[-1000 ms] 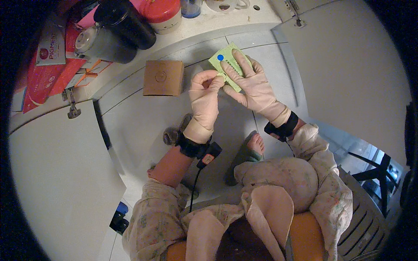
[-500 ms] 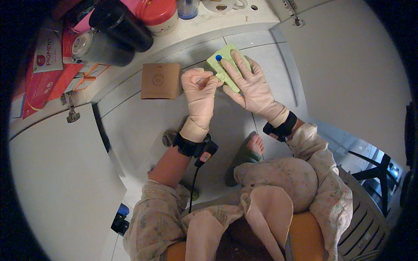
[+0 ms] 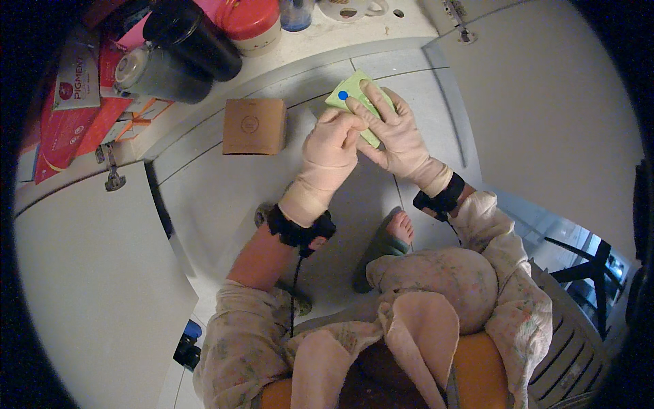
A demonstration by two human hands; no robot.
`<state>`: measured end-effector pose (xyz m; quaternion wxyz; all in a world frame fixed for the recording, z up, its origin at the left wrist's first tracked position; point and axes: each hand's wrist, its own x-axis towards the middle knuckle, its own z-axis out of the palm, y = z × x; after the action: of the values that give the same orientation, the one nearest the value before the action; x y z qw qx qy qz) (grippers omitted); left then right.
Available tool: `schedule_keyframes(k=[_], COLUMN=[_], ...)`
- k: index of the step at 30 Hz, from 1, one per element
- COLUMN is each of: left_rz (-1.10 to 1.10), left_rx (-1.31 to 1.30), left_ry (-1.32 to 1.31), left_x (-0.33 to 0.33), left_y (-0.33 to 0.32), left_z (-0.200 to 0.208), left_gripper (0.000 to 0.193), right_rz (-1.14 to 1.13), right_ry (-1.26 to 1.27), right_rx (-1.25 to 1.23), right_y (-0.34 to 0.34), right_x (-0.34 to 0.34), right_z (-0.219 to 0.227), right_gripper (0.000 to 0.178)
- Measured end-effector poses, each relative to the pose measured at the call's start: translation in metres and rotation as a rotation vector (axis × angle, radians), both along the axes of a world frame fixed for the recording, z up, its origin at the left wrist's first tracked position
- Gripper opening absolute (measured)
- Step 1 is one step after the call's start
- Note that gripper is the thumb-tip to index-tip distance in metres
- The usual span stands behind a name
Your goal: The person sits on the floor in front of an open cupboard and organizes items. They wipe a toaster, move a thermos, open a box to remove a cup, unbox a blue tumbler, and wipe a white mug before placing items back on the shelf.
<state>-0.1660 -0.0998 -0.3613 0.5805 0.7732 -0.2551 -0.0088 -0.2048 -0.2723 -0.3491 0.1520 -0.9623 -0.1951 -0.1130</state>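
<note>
Held up above the floor is a light green box [image 3: 350, 88] with a round blue spot, tilted slantwise. My right hand [image 3: 400, 136], in a pale glove, grips it from the right, fingers spread across its upper face. My left hand [image 3: 329, 151], gloved too, is closed at the box's near left edge. Its curled knuckles cover that edge, so the exact part it pinches is hidden. Left of my hands, a brown cardboard box [image 3: 252, 127] with a round printed mark rests on the tiled floor.
A white cabinet shelf [image 3: 340, 41] runs along the far side. It bears a black cylinder [image 3: 194, 41], a grey lidded bottle [image 3: 163, 76], a red-lidded tub [image 3: 251, 24] and red packets [image 3: 61, 136]. White cabinet doors [image 3: 95, 273] stand swung out left and right. My bare foot [image 3: 400, 225] is below.
My left hand has moved right and slightly down, its fingers curling over the green box's near left edge. The small pale green piece at its fingertips is now covered. My right hand stays nearly still.
</note>
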Motion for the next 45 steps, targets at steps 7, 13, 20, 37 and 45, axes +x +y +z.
schedule_keyframes(k=[7,13,20,37,45], left_rz=[-0.017,0.001,0.026,-0.328,-0.238], left_rx=[0.401,0.352,0.428,0.859,0.640], left_ry=[-0.292,-0.077,-0.034,-0.056,-0.010], left_x=[0.015,0.024,0.012,0.042,0.034], left_y=[0.019,0.010,0.012,-0.019,0.002], left_z=[0.010,0.002,0.007,0.031,0.095], left_gripper=[0.053,0.061,0.065,0.087,0.083], right_rz=[-0.069,-0.157,-0.168,-0.264,-0.160], right_ry=[0.079,0.128,0.079,0.514,0.478], right_rx=[0.351,0.266,0.329,0.904,0.914], right_y=[-0.008,-0.003,0.007,-0.030,-0.032], right_x=[0.007,0.011,0.012,-0.015,-0.018], right_z=[0.003,0.014,0.017,-0.018,0.039], right_gripper=[0.091,0.091,0.083,0.124,0.126])
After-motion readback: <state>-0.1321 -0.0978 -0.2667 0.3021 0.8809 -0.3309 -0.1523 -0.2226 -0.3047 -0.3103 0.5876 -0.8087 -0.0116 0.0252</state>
